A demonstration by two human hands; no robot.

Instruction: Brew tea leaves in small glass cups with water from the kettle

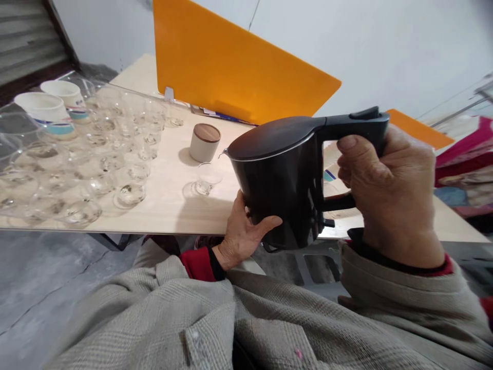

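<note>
A black electric kettle with its lid closed is held up over the table's front edge, its spout pointing left. My right hand is wrapped round the kettle's handle. Low on the kettle's left side, my left hand presses against the body, thumb across the front; its other fingers are partly hidden behind. Left of the kettle stands a small clear glass on the table. Behind that glass is a pale canister with a brown wooden lid.
Many clear glasses crowd the left of the wooden table, with two paper cups among them. An orange divider panel stands along the back. Pink and red cloth lies at the far right.
</note>
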